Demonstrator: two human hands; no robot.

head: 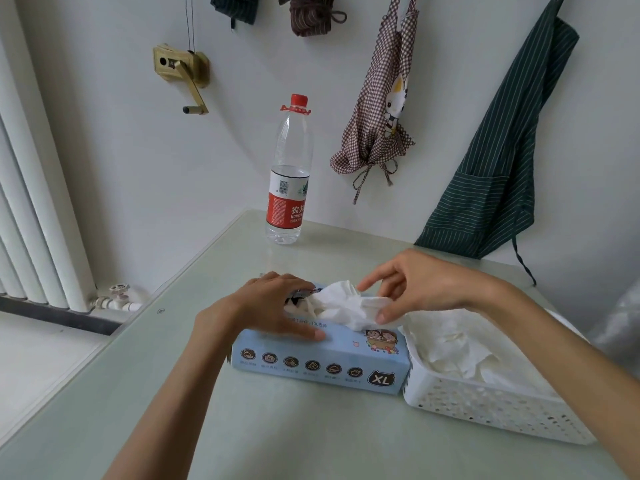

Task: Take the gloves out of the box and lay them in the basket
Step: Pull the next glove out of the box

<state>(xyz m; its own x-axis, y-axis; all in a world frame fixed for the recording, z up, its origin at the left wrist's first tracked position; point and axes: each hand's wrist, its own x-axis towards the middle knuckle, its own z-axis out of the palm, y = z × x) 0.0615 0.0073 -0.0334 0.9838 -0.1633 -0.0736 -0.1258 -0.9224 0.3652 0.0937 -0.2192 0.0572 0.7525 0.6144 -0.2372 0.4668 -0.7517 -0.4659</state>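
Table: a pale green glass-topped table (242, 427) with bare surface in front of the box and toward its left edge; its back edge meets the white wall.
Box: a light blue cardboard glove box (322, 362) lies lengthwise mid-table, its right end touching the basket.
Writing: "XL" in a black cat-shaped badge on the box front, beside a row of round icons; small print along the top is too fine to read.
Left hand (277, 306): laid on the box top, fingers straight, pressing it down.
Right hand (412, 289): thumb and fingers pinch a crumpled white thin glove (346, 304) sticking up from the box opening.
Basket: a white perforated plastic basket (485, 407) holds crumpled white gloves (457, 348).
Bottle: a clear plastic water bottle (287, 174) with red cap and red label, upright near the back edge.
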